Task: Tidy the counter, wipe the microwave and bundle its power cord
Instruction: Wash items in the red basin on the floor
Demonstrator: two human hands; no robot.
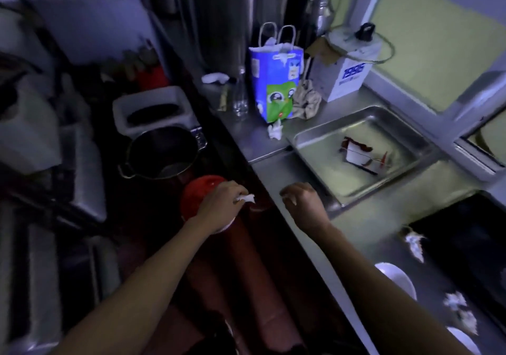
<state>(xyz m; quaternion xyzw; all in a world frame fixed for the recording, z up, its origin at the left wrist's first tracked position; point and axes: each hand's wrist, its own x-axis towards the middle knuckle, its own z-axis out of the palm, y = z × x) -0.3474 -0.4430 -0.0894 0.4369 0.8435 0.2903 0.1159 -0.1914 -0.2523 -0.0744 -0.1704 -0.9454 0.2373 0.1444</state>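
Note:
My left hand (221, 204) is closed on a crumpled white tissue (245, 198) and hangs off the counter edge, over a red lid (198, 190) below. My right hand (304, 204) hovers over the front edge of the steel counter (246, 132) with fingers curled and nothing visible in them. More crumpled tissues lie on the counter: one by the paper bag (275, 131), one near the dark appliance (413, 242), and two at the lower right (456, 300). The dark appliance (471, 247) at the right edge may be the microwave. No power cord is visible.
A steel sink (323, 138) holds a torn red-and-white packet (361, 154). A blue-green paper bag (276, 80), a clear bottle (240, 94), a crumpled cloth (306, 99), and a white box (342, 78) under a glass lid stand behind. A dark pot (164, 152) and white bin (153, 108) sit below left.

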